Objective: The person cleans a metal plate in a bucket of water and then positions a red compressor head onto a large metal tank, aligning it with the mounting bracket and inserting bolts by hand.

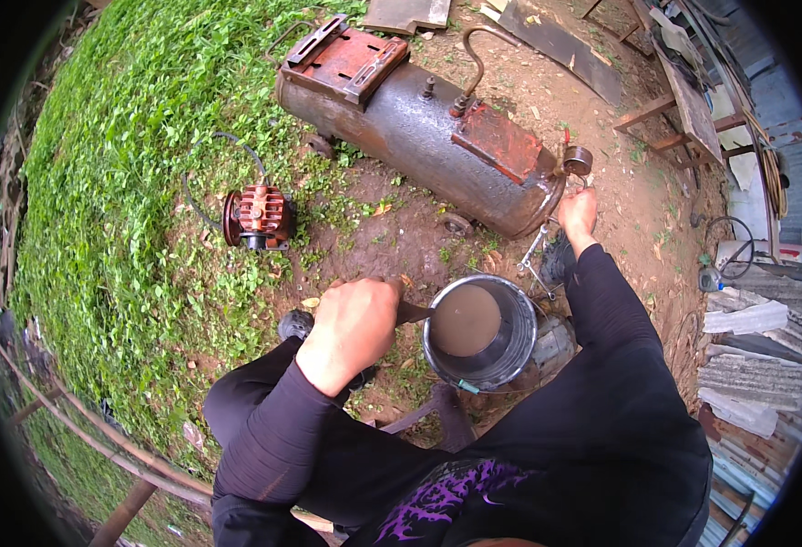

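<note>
My left hand (355,321) is closed, back upward, beside the left rim of a black bucket (527,321) that holds murky brown water (465,319). Out of its fingers sticks a flat dark brown piece (413,313), its kind unclear, reaching to the bucket's rim. At the right end of a worn metal air tank (401,128), my right hand (577,214) has its fingers curled in by the fittings under a round gauge (578,160). What those fingers grip, if anything, I cannot make out. Just below that hand, metal wrenches (535,253) lie near the bucket.
A red finned compressor pump (260,217) with a black hose rests on the grass to the left. Wooden benches (683,100) stand at the upper right. Broken corrugated sheets (752,374) lie along the right side. A bent pipe (474,59) rises from the tank.
</note>
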A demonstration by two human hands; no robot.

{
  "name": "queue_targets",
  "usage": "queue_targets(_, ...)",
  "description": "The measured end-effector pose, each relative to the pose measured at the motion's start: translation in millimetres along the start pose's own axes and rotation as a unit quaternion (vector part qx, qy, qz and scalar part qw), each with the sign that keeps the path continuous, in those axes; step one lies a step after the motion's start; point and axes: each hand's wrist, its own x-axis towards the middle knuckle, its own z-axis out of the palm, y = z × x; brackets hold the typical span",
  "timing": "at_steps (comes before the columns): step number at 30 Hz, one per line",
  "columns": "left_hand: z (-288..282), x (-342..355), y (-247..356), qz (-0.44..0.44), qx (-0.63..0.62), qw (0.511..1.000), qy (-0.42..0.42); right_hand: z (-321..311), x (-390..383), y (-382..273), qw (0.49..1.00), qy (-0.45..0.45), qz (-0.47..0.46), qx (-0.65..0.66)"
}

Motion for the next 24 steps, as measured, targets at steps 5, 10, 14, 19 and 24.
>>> queue_targets(5,-4,6,-1,-0.023,0.009,0.999,-0.032,-3,61,7,0.996,-0.012,-0.068,-0.065)
queue_targets(10,3,8,-12,-0.040,-0.004,0.999,-0.031,3,124,28,0.992,-0.011,-0.096,-0.082)
queue_targets(14,-3,10,-18,-0.085,0.007,0.996,-0.035,5,121,19,0.993,-0.015,-0.094,-0.065)
queue_targets(19,-4,25,-13,-0.070,0.014,0.997,-0.021,-26,109,26,0.983,-0.177,-0.027,0.047)
queue_targets(24,4,34,7,-0.013,-0.043,0.999,0.017,-118,7,-35,0.945,-0.249,-0.092,-0.191)
